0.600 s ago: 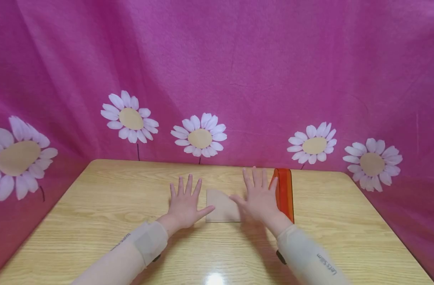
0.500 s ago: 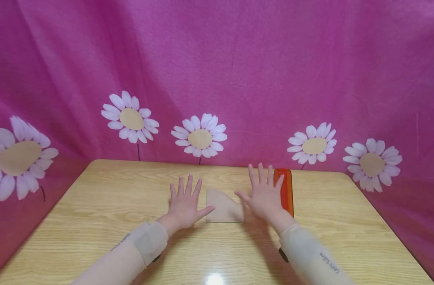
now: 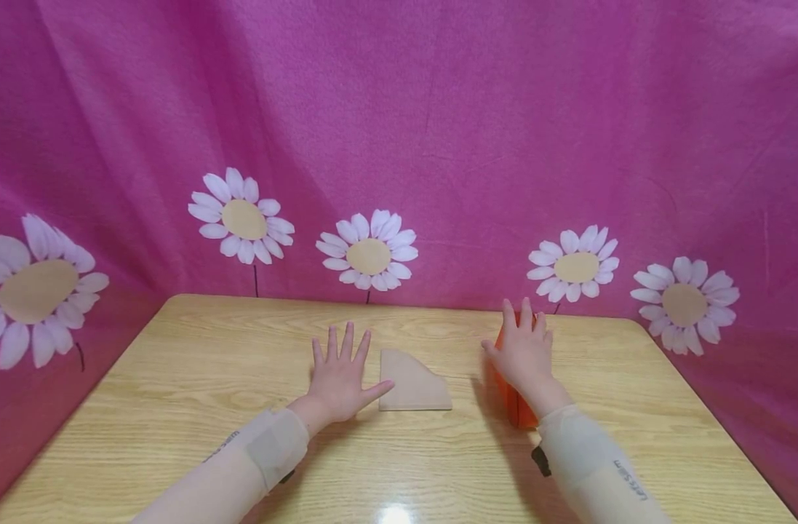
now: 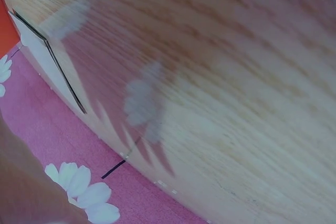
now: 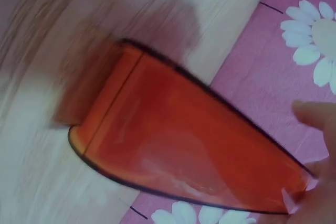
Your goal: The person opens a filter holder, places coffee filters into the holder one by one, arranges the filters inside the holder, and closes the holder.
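My right hand (image 3: 526, 353) is over an orange translucent case (image 3: 511, 404) with dark edging, gripping its upper part with the thumb on the left side and fingers at the far end. In the right wrist view the case (image 5: 173, 135) spans the middle, tapering toward the fingers (image 5: 315, 182) at the right edge. My left hand (image 3: 338, 382) is spread, palm down, left of a flat beige piece (image 3: 412, 386) with one curved side. The left thumb tip overlaps that piece's left edge. The piece (image 4: 47, 61) shows almost edge-on in the left wrist view.
A light wood-grain table (image 3: 196, 378) lies under both hands. Behind it and at the sides hangs a magenta cloth (image 3: 438, 145) printed with white daisies. A dark wrist camera (image 3: 541, 462) hangs below the right forearm.
My right hand has moved right from beside the beige piece onto the orange case, which has shifted slightly left and nearer. The left hand stays in place.
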Demonstrator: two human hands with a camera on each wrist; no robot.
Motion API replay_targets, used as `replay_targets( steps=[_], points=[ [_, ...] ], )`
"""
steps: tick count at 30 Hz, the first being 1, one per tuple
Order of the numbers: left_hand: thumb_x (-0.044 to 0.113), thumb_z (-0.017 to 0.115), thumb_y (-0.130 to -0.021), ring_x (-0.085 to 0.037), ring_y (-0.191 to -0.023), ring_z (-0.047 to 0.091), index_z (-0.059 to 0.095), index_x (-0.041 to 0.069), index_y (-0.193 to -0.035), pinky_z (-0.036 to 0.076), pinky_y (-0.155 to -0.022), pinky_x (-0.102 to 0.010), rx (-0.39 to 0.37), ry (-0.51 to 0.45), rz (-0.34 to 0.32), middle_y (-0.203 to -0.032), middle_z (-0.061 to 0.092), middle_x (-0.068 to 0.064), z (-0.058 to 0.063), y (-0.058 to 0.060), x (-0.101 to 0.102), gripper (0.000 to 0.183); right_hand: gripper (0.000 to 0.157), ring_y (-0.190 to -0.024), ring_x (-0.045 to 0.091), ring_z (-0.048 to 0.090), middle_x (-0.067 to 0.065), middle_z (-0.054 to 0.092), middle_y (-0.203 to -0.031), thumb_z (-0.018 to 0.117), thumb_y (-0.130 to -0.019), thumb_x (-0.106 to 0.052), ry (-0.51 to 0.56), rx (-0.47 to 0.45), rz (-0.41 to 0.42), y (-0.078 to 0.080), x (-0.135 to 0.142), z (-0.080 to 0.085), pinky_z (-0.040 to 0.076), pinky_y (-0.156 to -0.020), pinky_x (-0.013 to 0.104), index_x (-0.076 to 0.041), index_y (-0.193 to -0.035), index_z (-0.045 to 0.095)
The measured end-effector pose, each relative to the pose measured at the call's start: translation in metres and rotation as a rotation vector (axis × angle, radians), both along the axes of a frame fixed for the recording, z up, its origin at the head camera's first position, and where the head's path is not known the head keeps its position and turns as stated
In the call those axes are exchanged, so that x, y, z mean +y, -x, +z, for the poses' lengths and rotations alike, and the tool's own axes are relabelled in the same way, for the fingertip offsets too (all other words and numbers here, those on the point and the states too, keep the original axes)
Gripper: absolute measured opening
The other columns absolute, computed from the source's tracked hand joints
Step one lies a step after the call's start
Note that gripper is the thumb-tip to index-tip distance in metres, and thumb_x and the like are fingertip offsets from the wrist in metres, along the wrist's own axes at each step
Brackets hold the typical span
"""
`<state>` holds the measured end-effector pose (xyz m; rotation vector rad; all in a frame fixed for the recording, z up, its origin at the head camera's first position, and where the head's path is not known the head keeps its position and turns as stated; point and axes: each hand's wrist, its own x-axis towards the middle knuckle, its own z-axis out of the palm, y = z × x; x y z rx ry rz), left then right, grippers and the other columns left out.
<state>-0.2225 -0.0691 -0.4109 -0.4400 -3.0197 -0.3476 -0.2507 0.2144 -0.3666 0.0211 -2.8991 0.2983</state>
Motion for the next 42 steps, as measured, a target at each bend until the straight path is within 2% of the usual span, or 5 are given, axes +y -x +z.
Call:
replay_targets(
  steps=[5,20,28,32,42],
  points=[
    [0.068,0.044,-0.084,-0.048,-0.141,0.0,0.017,0.012,-0.15,0.001,-0.108,-0.068,0.006,0.009,-0.001,-0.156,0.007,-0.02,0.0,0.0,-0.001,0.091,0.058,-0.111,0.055,0.041,0.029,0.032,-0.139,0.06,-0.086,-0.014,0.027,0.052,0.029,0.002,0.006,0.002,0.049,-0.079,0.06,-0.001,-0.138,0.035],
    [0.07,0.043,-0.083,-0.046,-0.142,0.001,0.018,0.013,-0.15,0.003,-0.108,-0.068,0.014,0.038,0.014,-0.156,0.009,-0.019,-0.001,0.0,-0.002,0.092,0.048,-0.1,0.048,0.05,0.029,0.044,-0.124,0.059,-0.082,-0.004,0.058,0.031,0.065,-0.001,0.012,0.014,0.049,-0.079,0.057,0.002,-0.127,0.044],
    [0.069,0.044,-0.084,-0.046,-0.142,0.001,0.018,0.012,-0.15,0.002,-0.107,-0.069,0.016,0.018,0.007,-0.156,0.009,-0.019,-0.003,0.002,-0.002,0.09,0.076,-0.107,0.048,0.052,0.039,0.043,-0.127,0.066,-0.081,-0.01,0.135,-0.152,0.064,-0.003,0.016,0.024,0.044,-0.092,0.056,0.013,-0.138,0.021],
    [0.069,0.044,-0.084,-0.046,-0.142,-0.002,0.018,0.012,-0.15,0.0,-0.108,-0.068,0.001,0.008,0.008,-0.156,0.008,-0.019,-0.002,0.002,-0.003,0.091,0.071,-0.111,0.046,0.05,0.035,0.049,-0.126,0.068,-0.079,-0.008,0.146,-0.227,0.109,-0.005,0.018,0.029,0.042,-0.096,0.054,0.014,-0.134,0.03],
    [0.069,0.043,-0.084,-0.045,-0.142,-0.001,0.018,0.012,-0.15,-0.002,-0.108,-0.068,-0.004,0.003,0.012,-0.157,0.007,-0.018,-0.003,0.002,-0.005,0.091,0.046,-0.086,0.027,0.054,0.015,0.061,-0.099,0.073,-0.069,0.001,0.082,-0.302,0.303,-0.015,0.018,0.038,0.049,-0.084,0.045,0.003,-0.111,0.054]
  ],
)
